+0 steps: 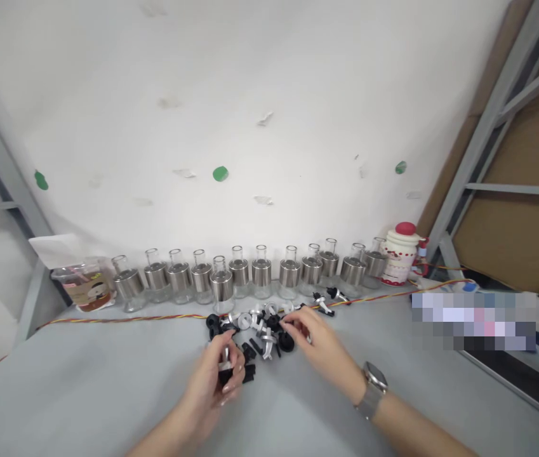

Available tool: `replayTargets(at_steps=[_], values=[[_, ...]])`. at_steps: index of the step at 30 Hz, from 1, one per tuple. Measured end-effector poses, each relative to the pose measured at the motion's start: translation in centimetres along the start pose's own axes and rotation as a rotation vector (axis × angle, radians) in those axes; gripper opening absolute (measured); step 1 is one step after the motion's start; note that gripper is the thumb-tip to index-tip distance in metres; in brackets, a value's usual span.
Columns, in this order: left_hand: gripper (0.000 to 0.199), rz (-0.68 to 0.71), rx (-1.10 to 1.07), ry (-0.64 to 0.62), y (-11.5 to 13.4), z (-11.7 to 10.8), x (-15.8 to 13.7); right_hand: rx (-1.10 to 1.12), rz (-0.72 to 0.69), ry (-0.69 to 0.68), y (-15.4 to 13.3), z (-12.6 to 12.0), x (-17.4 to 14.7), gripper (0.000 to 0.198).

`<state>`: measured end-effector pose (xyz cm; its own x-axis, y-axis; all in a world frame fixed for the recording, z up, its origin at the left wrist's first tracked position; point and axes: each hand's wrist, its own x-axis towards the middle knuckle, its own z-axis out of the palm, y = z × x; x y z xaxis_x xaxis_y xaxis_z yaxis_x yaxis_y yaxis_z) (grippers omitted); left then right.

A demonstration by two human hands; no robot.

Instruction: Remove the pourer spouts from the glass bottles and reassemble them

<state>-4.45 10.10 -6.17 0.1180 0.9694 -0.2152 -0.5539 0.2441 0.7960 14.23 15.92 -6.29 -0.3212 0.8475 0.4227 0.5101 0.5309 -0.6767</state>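
A pile of small silver and black plastic parts [268, 343], which look like bottle pour-spout pieces, lies between my hands. My left hand [214, 374] is curled closed around a silver-and-black spout piece [225, 368] at the pile's near left side; the fingers hide much of it. On the other side, my right hand [314, 339] pinches at a small black part [273, 323] on the pile's right edge. Two spouts [322, 303] with black ends lie apart from the heap, just beyond my right hand.
Several glass bottles with metal bands [222, 287] line the wall. A red-and-yellow twisted wire [155, 318] runs across the grey table [83, 381] before them. A plastic cup [89, 289] stands left, a red-lidded mug [399, 257] right. A blurred-out item [473, 320] lies far right.
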Motion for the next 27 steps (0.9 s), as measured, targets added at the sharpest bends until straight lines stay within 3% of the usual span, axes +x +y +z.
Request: replayTargets(at_steps=[3, 9, 13, 18, 27], values=[[0.036, 0.025, 0.041, 0.045, 0.0, -0.1, 0.1, -0.225, -0.052, -0.109, 0.3, 1.1, -0.7, 0.013], [0.036, 0.018, 0.163, 0.150, -0.5, 1.2, -0.3, -0.410, -0.062, -0.120, 0.3, 2.4, -1.3, 0.014], [0.039, 0.133, 0.289, 0.077, -1.1, 1.5, -0.5, -0.395, -0.035, -0.121, 1.0, 2.6, -1.3, 0.022], [0.029, 0.155, 0.456, -0.031, -1.6, 1.3, -0.7, -0.214, -0.002, -0.092, 1.7, 2.4, -1.2, 0.030], [0.028, 0.196, 0.560, 0.012, -1.7, 0.2, 0.5, -0.214, 0.082, -0.038, 1.7, 2.7, -1.1, 0.008]])
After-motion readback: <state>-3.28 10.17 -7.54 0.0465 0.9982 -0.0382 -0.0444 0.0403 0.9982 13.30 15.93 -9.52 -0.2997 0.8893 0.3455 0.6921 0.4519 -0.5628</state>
